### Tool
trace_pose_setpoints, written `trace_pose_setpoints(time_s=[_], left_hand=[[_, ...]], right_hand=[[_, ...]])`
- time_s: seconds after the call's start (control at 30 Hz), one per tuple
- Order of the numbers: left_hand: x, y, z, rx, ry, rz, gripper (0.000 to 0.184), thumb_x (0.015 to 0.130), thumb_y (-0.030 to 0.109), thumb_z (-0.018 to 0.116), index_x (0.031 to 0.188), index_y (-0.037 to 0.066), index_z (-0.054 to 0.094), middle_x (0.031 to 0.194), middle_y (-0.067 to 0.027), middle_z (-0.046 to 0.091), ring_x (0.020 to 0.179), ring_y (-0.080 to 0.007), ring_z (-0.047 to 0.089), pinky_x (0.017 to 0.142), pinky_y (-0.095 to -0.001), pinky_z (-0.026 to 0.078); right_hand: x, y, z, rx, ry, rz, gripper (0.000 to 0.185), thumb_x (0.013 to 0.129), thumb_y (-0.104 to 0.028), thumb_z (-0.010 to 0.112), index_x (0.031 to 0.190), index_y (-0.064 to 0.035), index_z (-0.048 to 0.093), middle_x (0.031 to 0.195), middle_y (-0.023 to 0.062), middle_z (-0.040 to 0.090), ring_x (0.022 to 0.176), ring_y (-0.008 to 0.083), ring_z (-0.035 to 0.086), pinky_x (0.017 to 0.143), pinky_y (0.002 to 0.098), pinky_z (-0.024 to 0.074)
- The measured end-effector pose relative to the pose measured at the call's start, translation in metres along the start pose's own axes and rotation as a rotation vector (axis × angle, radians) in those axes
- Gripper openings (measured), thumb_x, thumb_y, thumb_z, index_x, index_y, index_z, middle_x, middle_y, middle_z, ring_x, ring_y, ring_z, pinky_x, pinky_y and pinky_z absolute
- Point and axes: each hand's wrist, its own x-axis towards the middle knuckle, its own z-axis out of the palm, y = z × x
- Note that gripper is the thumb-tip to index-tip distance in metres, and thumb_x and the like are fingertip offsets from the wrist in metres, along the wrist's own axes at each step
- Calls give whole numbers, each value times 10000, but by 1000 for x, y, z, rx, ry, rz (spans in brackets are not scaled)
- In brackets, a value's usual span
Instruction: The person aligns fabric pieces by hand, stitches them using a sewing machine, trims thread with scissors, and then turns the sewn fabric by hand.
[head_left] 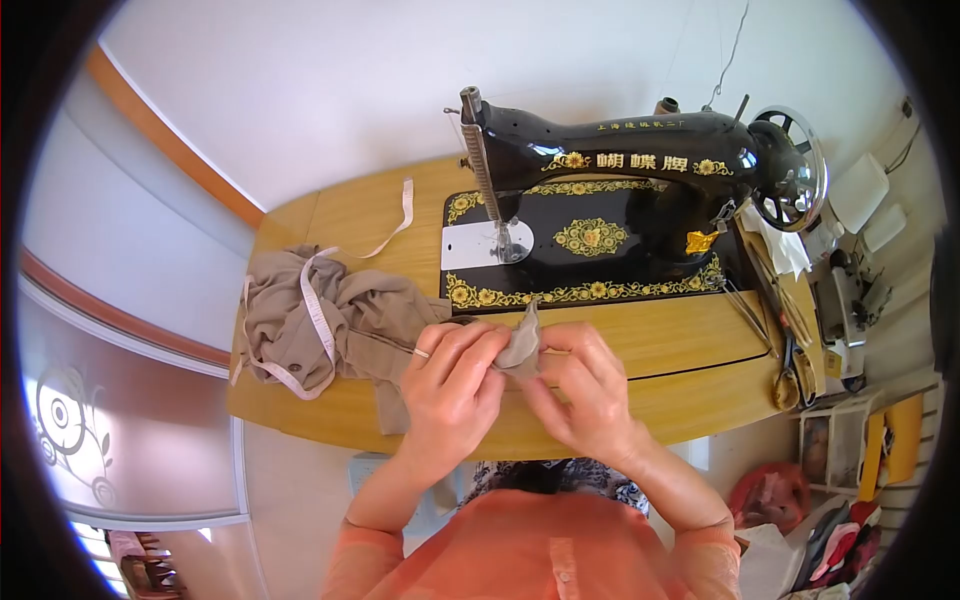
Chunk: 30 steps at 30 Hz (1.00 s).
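Observation:
Both hands meet over the front edge of the wooden table, pinching a greyish-brown garment (372, 305) by one end. My left hand (455, 385), with a ring on one finger, grips the fabric from the left. Fingers of my right hand (580, 385) close on the folded piece of cloth (522, 342) from the other side. The rest of the garment lies bunched on the table to the left. A pale measuring tape (318, 315) loops across it. Just beyond my hands stands a black sewing machine (620, 155) with gold floral decoration.
The wooden table (660, 400) has a curved front edge. At its right end lie scissors (788, 375) and tweezers (748, 312). The machine's handwheel (790, 170) is at the right. A red bag (768, 495) and a rack (835, 440) stand below on the right.

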Motion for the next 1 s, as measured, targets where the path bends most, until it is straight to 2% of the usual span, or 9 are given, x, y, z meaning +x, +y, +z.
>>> trace_pose_setpoints(time_s=[0.17,0.3,0.33,0.53,0.67,0.73,0.77,0.87,1.0], left_hand=[[0,11,-17,-112,-9,-164,398,668,-163,587,1030,-20,671,1048,-124,626,863,-251,630,735,-341,527],[-3,13,-21,-269,130,-347,377,706,-179,552,1024,-31,690,1077,-142,606,888,-222,633,771,-318,531],[-3,7,-18,-204,207,-229,330,701,-174,558,969,-31,689,1040,-130,610,884,-225,628,745,-308,523],[-2,4,-7,-184,209,-293,253,666,-128,633,898,-30,648,974,-89,618,838,-189,603,727,-284,497],[-6,-7,-2,-445,210,-491,226,692,-62,683,911,-23,644,906,-64,612,803,-141,580,732,-255,464],[-9,-15,-4,-443,174,-498,187,730,-28,688,910,-23,640,875,-51,610,795,-112,566,734,-239,447],[-12,-18,-3,-552,201,-559,168,748,-17,683,910,-25,639,870,-44,611,796,-106,563,736,-234,442],[-17,-18,1,-797,265,-694,134,790,9,672,913,-29,637,861,-26,614,799,-91,555,740,-226,432],[-17,-16,1,-899,282,-732,143,798,14,682,929,-30,644,863,-11,614,805,-85,552,742,-228,434]], right_hand=[[9,-2,8,0,-4,-72,235,685,29,700,886,-14,586,959,115,622,802,299,605,687,389,508],[10,-1,16,-5,41,-156,254,663,27,697,888,-22,589,941,112,617,813,295,611,715,394,520],[11,-2,17,-7,48,-164,260,658,24,697,891,-25,592,935,108,612,814,294,612,720,394,522],[14,-9,27,13,82,-221,307,631,-27,720,919,-41,614,900,89,586,807,284,607,710,380,519],[14,-13,26,-2,11,-251,288,668,-59,738,931,-38,621,895,89,585,791,284,601,683,370,513],[11,-13,26,132,-1,-120,241,735,-47,717,954,-28,621,893,91,589,784,263,604,662,350,510],[10,-13,27,198,-8,-56,217,768,-42,706,966,-23,621,891,92,591,781,253,605,651,341,508],[15,-13,26,380,68,398,164,860,-50,657,1013,-7,616,895,84,603,786,191,611,625,296,496],[20,-1,32,561,-47,620,189,875,-74,661,1041,0,610,899,62,608,806,118,599,592,239,467]])
